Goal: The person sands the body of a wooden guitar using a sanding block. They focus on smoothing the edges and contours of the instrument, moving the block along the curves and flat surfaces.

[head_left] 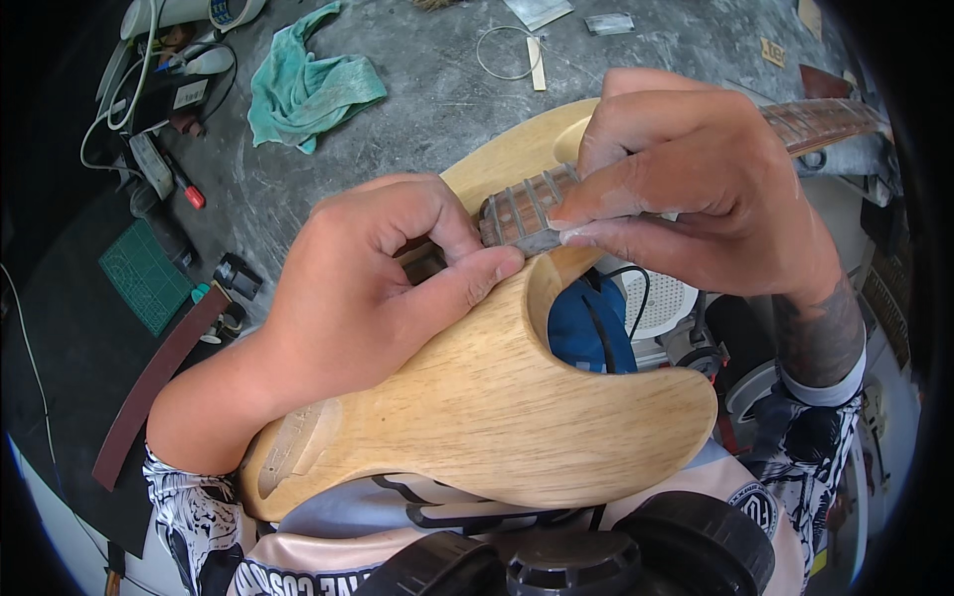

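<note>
A pale wooden electric guitar body lies across my lap, its neck running to the upper right. The dark fretboard with metal frets ends near the body's middle. My left hand rests on the body with its fingers curled, thumb and index finger closed at the fretboard's end. Thumb and fingers of my right hand are pinched at the fretboard's near edge. Between the two thumbs shows a small grey strip lying along that edge; its material is hard to tell. Dust whitens my right fingers.
On the grey worktop lie a green cloth, a wire ring and small offcuts. To the left are a green cutting mat, a brown abrasive strip and a red-tipped marker. A blue object shows below the cutaway.
</note>
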{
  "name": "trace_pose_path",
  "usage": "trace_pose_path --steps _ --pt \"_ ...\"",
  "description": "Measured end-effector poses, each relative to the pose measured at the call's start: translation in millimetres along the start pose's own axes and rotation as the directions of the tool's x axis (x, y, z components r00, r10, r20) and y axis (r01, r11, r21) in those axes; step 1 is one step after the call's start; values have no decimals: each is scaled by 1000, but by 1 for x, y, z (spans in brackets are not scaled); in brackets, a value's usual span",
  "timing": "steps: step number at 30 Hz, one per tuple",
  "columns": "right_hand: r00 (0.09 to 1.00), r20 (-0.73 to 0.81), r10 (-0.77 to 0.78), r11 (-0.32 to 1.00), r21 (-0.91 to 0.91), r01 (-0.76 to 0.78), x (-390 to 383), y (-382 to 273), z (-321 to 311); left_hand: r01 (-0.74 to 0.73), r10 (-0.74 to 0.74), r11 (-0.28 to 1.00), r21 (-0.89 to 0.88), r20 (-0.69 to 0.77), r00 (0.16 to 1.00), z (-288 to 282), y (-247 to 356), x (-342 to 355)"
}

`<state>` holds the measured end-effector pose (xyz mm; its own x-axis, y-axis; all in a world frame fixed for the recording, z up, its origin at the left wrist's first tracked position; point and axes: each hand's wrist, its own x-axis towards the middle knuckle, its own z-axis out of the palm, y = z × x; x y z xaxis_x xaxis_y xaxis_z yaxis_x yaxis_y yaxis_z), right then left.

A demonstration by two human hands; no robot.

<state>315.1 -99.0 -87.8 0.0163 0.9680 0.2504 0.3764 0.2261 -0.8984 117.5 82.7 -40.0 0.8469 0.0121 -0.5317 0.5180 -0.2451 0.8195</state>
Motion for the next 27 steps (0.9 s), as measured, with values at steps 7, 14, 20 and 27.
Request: trace_pose_path --steps 7,14,20,27 --pt "1000 -2 -8 1000 -23 8 0 -1 -1 -34 34 999 43 -15 999 1 3 1" --pt "1000 -14 -12 999 -36 12 -1 -1 0 -45 46 997 60 -21 999 2 4 2" --pt "999 -24 -30 999 -41 29 0 -1 0 -82 83 992 98 -12 996 1 3 4" --pt "1000 -6 -19 999 -31 19 0 -1 0 -48 48 994 95 -4 999 0 4 3"
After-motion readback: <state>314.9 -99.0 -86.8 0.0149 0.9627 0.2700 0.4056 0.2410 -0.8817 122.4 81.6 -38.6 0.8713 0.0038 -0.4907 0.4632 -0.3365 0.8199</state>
